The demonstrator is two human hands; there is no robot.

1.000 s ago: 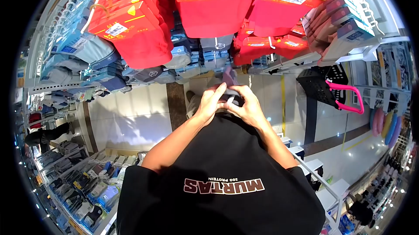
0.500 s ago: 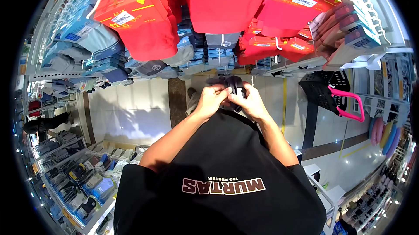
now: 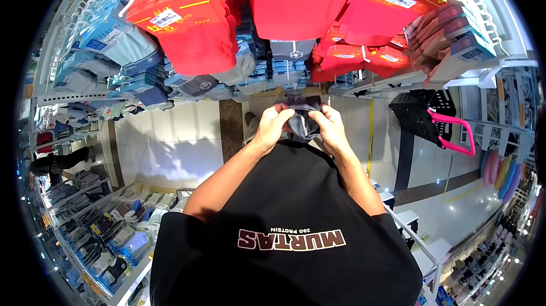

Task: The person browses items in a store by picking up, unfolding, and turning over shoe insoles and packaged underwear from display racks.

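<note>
two bare hands meet over one piece of dark grey cloth in front of the person's chest. the left hand is closed on its left side and the right hand on its right side, with the cloth spanning the gap between them. both thumbs lie on top of it, pointing inward and a little apart; the other fingers are partly hidden beneath, so their exact grip cannot be told. the cloth is bunched and creased, its lower end close to the front of the black shirt, which bears upside-down lettering across it.

just beyond the hands, a display rack carries red packs with barcode stickers, hanging in several rows. pale blue packs hang to their left, and brownish packs to their right. grey and navy packs show underneath.

to the right, a black basket with a pink handle is near the rack, above pale floor tiles. farther right stand pastel rings in a row. at lower left, a bin holds many small packaged goods; beyond it, near the left edge, another person in dark clothing is partly visible.
</note>
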